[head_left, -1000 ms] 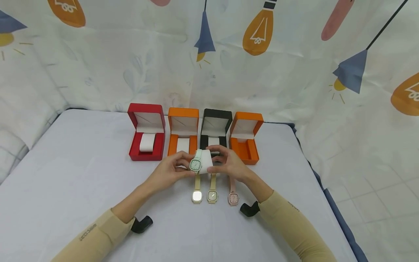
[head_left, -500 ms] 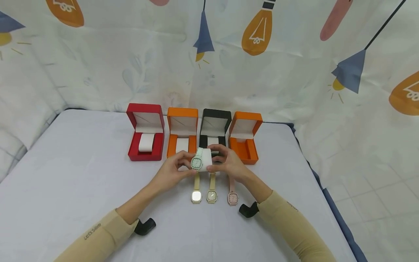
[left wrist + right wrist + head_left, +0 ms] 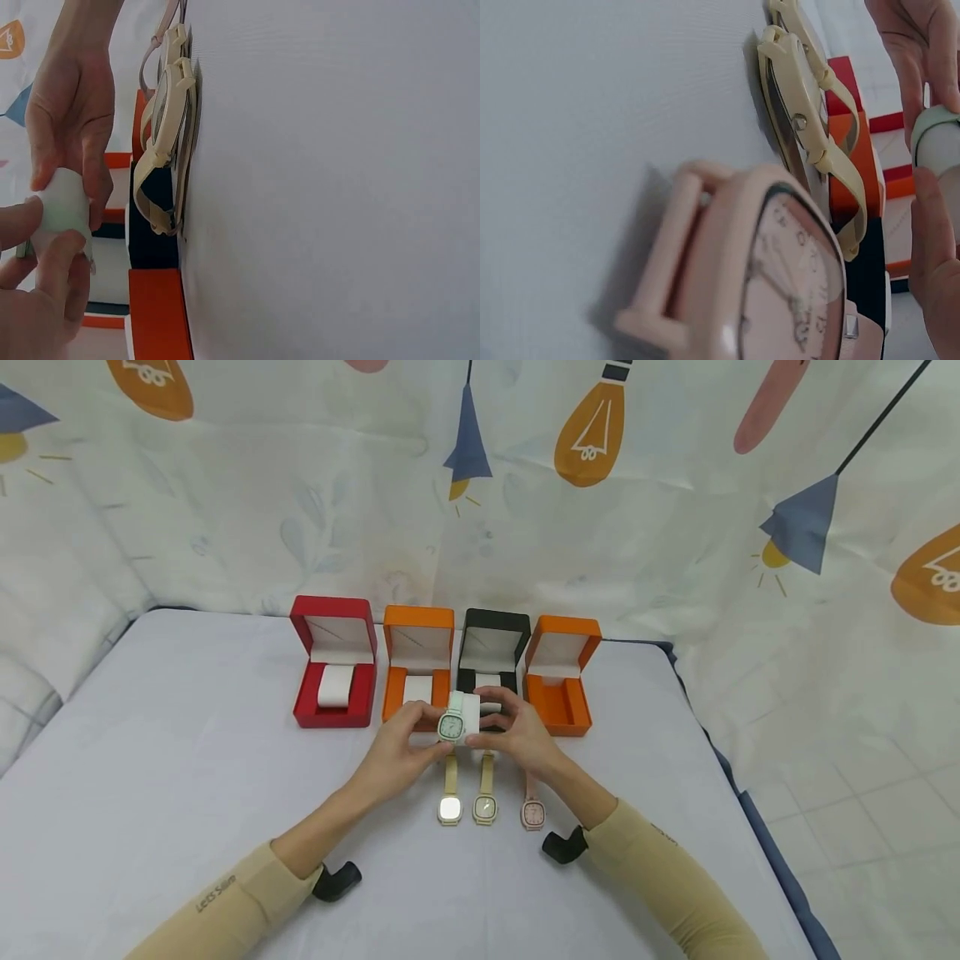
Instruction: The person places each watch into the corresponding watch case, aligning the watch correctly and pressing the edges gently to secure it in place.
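A mint-green watch (image 3: 451,727) hangs with its strap around one end of a white watch cushion (image 3: 472,713), held over the table in front of the boxes. My left hand (image 3: 392,758) pinches the watch side, thumb below and fingers above. From the other end, my right hand (image 3: 525,737) grips the cushion between thumb and fingers. The left wrist view shows both hands meeting at the cushion (image 3: 66,196). In the right wrist view the mint strap (image 3: 934,116) circles the cushion's end.
Two cream watches (image 3: 450,810) and a pink watch (image 3: 533,814) lie on the white table below my hands. Behind stand opened boxes: red (image 3: 335,693), orange (image 3: 397,689), black (image 3: 497,622) and another orange (image 3: 564,693). A patterned curtain (image 3: 360,485) hangs at the back.
Both hands have moved slightly away from me with the cushion and watch. Less of the white cushion shows beside the watch, as the right hand has come a little left.
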A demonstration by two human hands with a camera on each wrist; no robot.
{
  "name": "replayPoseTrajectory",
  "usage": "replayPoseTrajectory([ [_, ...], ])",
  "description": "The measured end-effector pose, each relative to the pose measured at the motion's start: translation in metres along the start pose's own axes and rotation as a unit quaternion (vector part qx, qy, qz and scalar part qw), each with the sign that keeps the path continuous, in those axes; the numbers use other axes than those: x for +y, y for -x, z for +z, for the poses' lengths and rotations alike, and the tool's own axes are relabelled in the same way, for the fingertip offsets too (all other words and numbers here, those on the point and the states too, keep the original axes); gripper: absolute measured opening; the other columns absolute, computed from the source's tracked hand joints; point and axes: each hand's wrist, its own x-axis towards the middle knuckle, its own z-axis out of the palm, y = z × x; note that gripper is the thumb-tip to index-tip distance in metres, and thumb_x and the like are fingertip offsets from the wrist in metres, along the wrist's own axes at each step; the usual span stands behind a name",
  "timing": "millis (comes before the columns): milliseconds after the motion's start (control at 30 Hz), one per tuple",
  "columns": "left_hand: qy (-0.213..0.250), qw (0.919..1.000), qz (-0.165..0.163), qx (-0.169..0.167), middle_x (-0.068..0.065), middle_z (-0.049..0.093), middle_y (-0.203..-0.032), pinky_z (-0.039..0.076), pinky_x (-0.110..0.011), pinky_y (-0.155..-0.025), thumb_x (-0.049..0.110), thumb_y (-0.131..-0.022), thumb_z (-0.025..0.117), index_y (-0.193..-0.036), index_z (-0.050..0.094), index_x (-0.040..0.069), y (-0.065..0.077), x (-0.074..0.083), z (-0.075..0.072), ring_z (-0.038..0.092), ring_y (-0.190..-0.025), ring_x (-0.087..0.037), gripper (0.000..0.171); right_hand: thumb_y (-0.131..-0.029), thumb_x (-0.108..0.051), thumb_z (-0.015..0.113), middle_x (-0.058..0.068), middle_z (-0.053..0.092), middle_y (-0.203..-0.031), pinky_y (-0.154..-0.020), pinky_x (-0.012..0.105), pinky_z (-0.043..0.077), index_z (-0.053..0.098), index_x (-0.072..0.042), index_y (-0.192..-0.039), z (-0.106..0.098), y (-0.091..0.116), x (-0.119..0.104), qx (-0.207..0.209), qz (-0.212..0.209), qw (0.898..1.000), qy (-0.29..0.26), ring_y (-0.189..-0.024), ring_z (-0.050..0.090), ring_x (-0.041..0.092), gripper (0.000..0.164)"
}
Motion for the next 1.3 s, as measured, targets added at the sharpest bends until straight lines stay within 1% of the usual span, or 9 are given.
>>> replayPoseTrajectory([
  [100, -0.014, 0.9999, 0.002, 0.003, -0.010, 0.060, -0.122, 0.056, -0.047, -0.095, -0.003, -0.087, 0.080, -0.124, 0.059, 0.004, 0.001, 0.001, 0.001, 0.062, -0.114, -0.029, 0.043, -0.085, 0.002, 0.082, 0.011, 0.047, -0.147, -0.093, 0.037, 0.057, 0.046, -0.004, -0.149, 0.001, -0.001, 0.001, -0.002, -0.010, 1.000, 0.011, -0.112, 0.063, 0.031, 0.074],
  [200, -0.011, 0.9998, -0.013, -0.004, -0.009, 0.060, -0.124, 0.058, -0.043, -0.092, -0.001, -0.087, 0.080, -0.127, 0.058, 0.005, 0.002, 0.002, 0.001, 0.061, -0.116, -0.029, 0.046, -0.085, 0.001, 0.083, 0.009, 0.047, -0.147, -0.093, 0.037, 0.057, 0.047, -0.006, -0.148, 0.001, -0.001, 0.003, -0.001, -0.014, 1.000, 0.023, -0.112, 0.064, 0.030, 0.074],
  [367, 0.042, 0.9969, -0.054, -0.038, -0.009, 0.056, -0.132, 0.057, -0.033, -0.092, 0.002, -0.089, 0.080, -0.134, 0.054, 0.008, 0.001, 0.004, -0.004, 0.057, -0.124, -0.029, 0.052, -0.084, -0.001, 0.084, 0.009, 0.047, -0.148, -0.094, 0.038, 0.056, 0.049, -0.009, -0.147, -0.002, 0.001, 0.006, -0.003, -0.020, 0.999, 0.032, -0.114, 0.063, 0.030, 0.073],
  [500, 0.072, 0.9920, -0.080, -0.066, -0.013, 0.049, -0.141, 0.056, -0.035, -0.094, 0.006, -0.089, 0.081, -0.147, 0.046, 0.010, -0.002, 0.004, -0.012, 0.058, -0.125, -0.033, 0.067, -0.085, -0.005, 0.085, 0.008, 0.047, -0.149, -0.098, 0.040, 0.055, 0.049, -0.010, -0.148, -0.004, 0.002, 0.006, -0.014, -0.018, 0.999, 0.040, -0.118, 0.063, 0.030, 0.073],
  [700, 0.096, 0.9872, -0.082, -0.097, -0.020, 0.039, -0.151, 0.055, -0.045, -0.096, 0.004, -0.086, 0.083, -0.158, 0.036, 0.009, -0.005, -0.004, -0.017, 0.053, -0.129, -0.042, 0.086, -0.084, -0.006, 0.086, 0.005, 0.048, -0.149, -0.102, 0.046, 0.052, 0.051, -0.013, -0.147, -0.006, 0.004, 0.004, -0.013, -0.007, 0.999, 0.044, -0.120, 0.062, 0.028, 0.072],
  [867, 0.103, 0.9854, -0.087, -0.104, -0.017, 0.041, -0.152, 0.056, -0.038, -0.094, 0.001, -0.086, 0.083, -0.159, 0.035, 0.009, -0.005, -0.009, -0.016, 0.053, -0.130, -0.041, 0.088, -0.083, -0.001, 0.086, 0.004, 0.048, -0.149, -0.102, 0.049, 0.051, 0.052, -0.016, -0.144, -0.006, 0.005, 0.004, -0.025, -0.007, 0.999, 0.027, -0.121, 0.061, 0.029, 0.072],
  [1067, 0.104, 0.9842, -0.085, -0.116, -0.012, 0.046, -0.148, 0.057, -0.033, -0.092, 0.000, -0.085, 0.083, -0.158, 0.037, 0.009, -0.007, -0.009, -0.017, 0.056, -0.126, -0.035, 0.087, -0.082, 0.002, 0.085, 0.005, 0.046, -0.150, -0.103, 0.053, 0.050, 0.050, -0.014, -0.145, -0.007, 0.007, 0.006, -0.052, -0.021, 0.998, 0.017, -0.123, 0.059, 0.031, 0.074],
  [1167, 0.103, 0.9839, -0.081, -0.122, -0.012, 0.048, -0.146, 0.057, -0.033, -0.091, 0.001, -0.085, 0.083, -0.158, 0.037, 0.008, -0.008, -0.009, -0.018, 0.056, -0.125, -0.034, 0.086, -0.081, 0.004, 0.085, 0.005, 0.045, -0.151, -0.104, 0.051, 0.049, 0.048, -0.013, -0.148, -0.009, 0.007, 0.006, -0.063, -0.029, 0.997, 0.025, -0.123, 0.059, 0.031, 0.078],
  [1300, 0.105, 0.9811, -0.089, -0.135, -0.012, 0.049, -0.145, 0.057, -0.032, -0.091, 0.003, -0.085, 0.084, -0.157, 0.038, 0.011, -0.009, -0.008, -0.021, 0.056, -0.126, -0.033, 0.086, -0.081, 0.003, 0.086, 0.004, 0.045, -0.152, -0.100, 0.047, 0.053, 0.046, -0.013, -0.151, -0.012, 0.007, 0.006, -0.074, -0.027, 0.996, 0.040, -0.121, 0.061, 0.030, 0.082],
])
